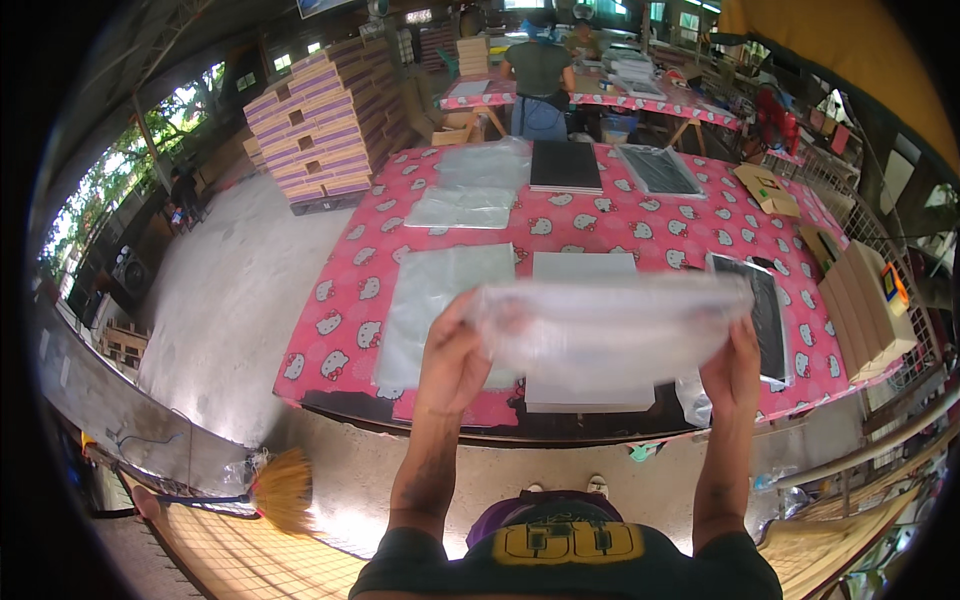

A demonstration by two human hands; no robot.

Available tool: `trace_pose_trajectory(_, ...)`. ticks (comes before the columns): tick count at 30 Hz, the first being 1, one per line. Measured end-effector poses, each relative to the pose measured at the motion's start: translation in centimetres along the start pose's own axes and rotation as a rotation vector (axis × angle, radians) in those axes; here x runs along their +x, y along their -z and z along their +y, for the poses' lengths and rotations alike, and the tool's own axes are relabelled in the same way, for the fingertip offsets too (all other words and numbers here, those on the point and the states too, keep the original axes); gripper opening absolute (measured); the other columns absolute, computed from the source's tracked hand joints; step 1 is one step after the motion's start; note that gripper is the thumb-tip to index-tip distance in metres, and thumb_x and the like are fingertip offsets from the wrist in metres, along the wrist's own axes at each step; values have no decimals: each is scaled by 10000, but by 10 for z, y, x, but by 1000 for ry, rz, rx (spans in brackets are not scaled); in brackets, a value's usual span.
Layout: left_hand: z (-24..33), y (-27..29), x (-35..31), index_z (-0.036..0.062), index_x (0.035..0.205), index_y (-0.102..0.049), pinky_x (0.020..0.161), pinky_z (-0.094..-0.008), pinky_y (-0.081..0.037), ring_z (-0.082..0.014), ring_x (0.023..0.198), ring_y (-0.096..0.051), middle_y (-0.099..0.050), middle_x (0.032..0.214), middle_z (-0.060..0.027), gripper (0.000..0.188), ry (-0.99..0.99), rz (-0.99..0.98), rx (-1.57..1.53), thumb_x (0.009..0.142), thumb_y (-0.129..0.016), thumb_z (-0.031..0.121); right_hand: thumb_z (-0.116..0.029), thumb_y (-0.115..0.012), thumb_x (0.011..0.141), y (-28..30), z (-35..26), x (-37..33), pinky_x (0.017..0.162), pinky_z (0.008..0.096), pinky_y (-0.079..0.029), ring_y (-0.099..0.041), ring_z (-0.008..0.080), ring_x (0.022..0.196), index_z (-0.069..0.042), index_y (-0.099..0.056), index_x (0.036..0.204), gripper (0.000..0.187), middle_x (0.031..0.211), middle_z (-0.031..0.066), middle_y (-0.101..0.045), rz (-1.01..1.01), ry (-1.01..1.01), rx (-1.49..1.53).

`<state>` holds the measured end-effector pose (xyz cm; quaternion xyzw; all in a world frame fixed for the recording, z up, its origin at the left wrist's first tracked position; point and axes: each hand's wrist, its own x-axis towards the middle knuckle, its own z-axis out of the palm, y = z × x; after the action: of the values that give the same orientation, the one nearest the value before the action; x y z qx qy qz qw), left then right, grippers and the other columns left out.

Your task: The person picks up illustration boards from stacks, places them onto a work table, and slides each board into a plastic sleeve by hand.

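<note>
A clear plastic bag (610, 335), smeared by motion, stretches between my hands above the near part of the table. My left hand (460, 350) grips its left end. Its right end is in my right hand (733, 368). Beneath the bag lies a stack of white sheets (585, 266), partly hidden by it. To the left rests a flat pile of clear plastic bags (445, 285). A dark flat panel in clear wrap (762, 325) lies beside my right hand.
Farther back on the pink patterned table (345, 300) are more plastic bags (460, 207), a stack of black sheets (566, 166) and a wrapped dark panel (662, 171). Cardboard boxes (868, 310) stand at the right edge. Stacked cartons (315, 125) rise behind left. A person (540, 75) stands beyond.
</note>
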<state>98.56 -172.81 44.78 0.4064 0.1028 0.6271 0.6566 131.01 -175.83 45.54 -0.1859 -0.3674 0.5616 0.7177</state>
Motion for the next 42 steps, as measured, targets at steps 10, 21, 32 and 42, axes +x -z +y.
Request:
trace_pose_trajectory(10,-103,112,37,19,1154,-575,834,-331,-519,-156,918,-629,-657,1013,-58,248,199,284,-317,919,-553,94,-219,-581,923,114,105,53,910,345,-467,-596,159,963,-94,-605,962,133,944,4,-635,149,-152,312)
trace_pose_trajectory(21,-186,187,-20,-66,1176,-516,881,-371,-505,-244,959,-609,-604,1064,-142,291,392,543,-130,913,-534,56,-194,-533,945,196,177,17,822,351,-455,-573,176,809,-86,-587,878,138,855,55,-615,468,-370,228)
trace_pose_trajectory(32,-181,173,-33,-17,1244,-474,680,-308,-517,-193,849,-612,-606,1037,-134,396,497,520,284,906,-585,156,-170,-599,910,162,190,14,721,270,-506,-616,128,774,3,-580,971,184,798,53,-622,492,-238,-484)
trace_pose_trajectory(42,-181,166,-7,50,1322,-473,708,-261,-494,-134,845,-587,-604,1080,-86,507,50,602,839,898,-621,287,-128,-585,909,162,192,11,741,261,-509,-599,118,765,-2,-548,1007,164,857,55,-613,451,-214,-436)
